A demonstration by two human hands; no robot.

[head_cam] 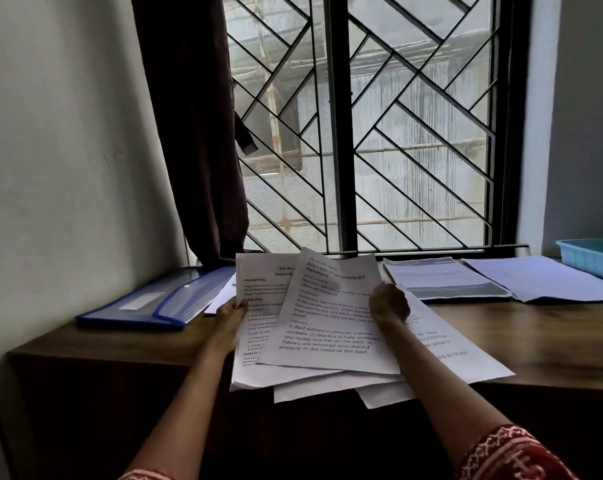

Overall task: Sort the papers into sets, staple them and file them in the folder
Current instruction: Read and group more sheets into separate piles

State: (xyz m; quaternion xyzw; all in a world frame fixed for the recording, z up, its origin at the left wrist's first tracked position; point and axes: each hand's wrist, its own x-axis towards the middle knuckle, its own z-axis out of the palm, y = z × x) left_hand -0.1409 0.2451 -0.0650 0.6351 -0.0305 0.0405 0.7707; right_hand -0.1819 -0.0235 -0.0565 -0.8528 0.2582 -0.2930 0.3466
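**Holding a fanned sheaf of papers over the table edge**

Nearest: two bare forearms reach forward from the bottom of the view; a red patterned sleeve (511,455) shows on the right arm, and a sliver of the same cloth on the left.

Two hands, both gripping. Left hand (229,318): grip closed on the left edge of the loose papers (327,327), thumb on top of the sheet. Right hand (390,304): fingers curled over the right edge of the top sheet, pinching it.

Loose papers: at least five sheets, fanned and overlapping; exact count cannot be told. Held raised over the near edge of the table (535,337), lower corners hanging past it. Long axis runs near to far, headings at the far end; the top sheet is tilted clockwise, text readable from the near side.

Left of the hands, near them but apart: one blue translucent folder (154,301), flat on the table, flap side up, long axis slanting from near-left to far-right. A white sheet corner pokes out beside its right end.

Right of the hands, farther back: two flat stacks side by side — one printed stack with dark bands (449,277), one plain white stack (542,277), the two overlapping slightly. At the far right edge, one light blue plastic tray (594,256), partly cut off.

Farthest: one dark curtain (196,133) at left, hanging down behind the folder, and a barred window (379,133). Nothing lies between hands and folder.
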